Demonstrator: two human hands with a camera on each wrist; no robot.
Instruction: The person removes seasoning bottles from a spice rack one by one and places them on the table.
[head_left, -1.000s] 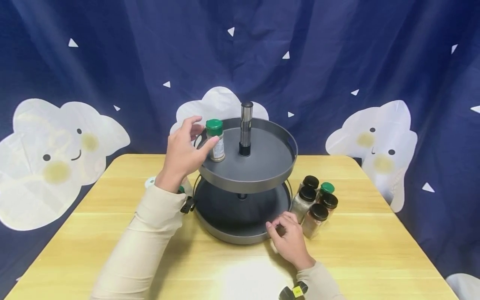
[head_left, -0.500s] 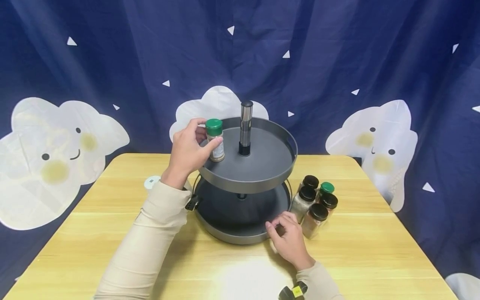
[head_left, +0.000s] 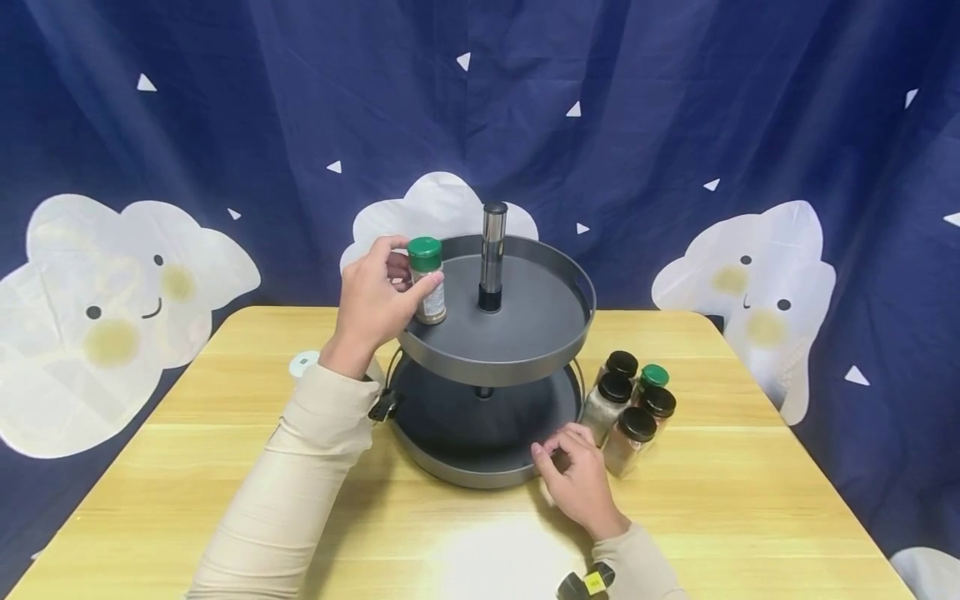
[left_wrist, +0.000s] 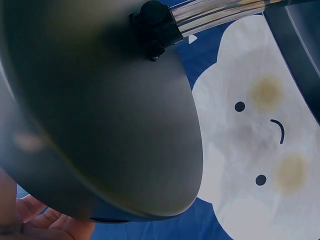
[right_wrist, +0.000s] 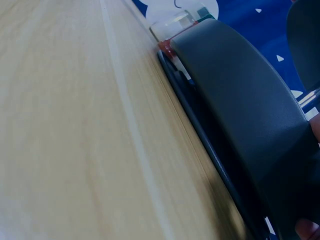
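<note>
A spice jar (head_left: 430, 293) with a green cap stands upright on the left side of the upper tray of a two-tier turntable rack (head_left: 517, 333). My left hand (head_left: 375, 296) pinches this jar between thumb and fingers. In the left wrist view the underside of the upper tray (left_wrist: 125, 120) fills much of the picture and hides the jar; fingers (left_wrist: 55, 225) show below its rim. My right hand (head_left: 581, 483) grips the front right rim of the lower tray (head_left: 487, 479). The right wrist view catches one of its fingertips (right_wrist: 307, 230) against the tray wall.
Right of the rack, several jars with black caps (head_left: 637, 425) and one with a green cap (head_left: 655, 376) stand close together on the wooden table (head_left: 720, 500). A white round lid (head_left: 302, 364) shows behind the left forearm. A metal post (head_left: 492, 254) rises from the upper tray.
My left hand's fingers have closed on the green-capped jar, which has shifted slightly left. The right hand has stayed at the lower rim.
</note>
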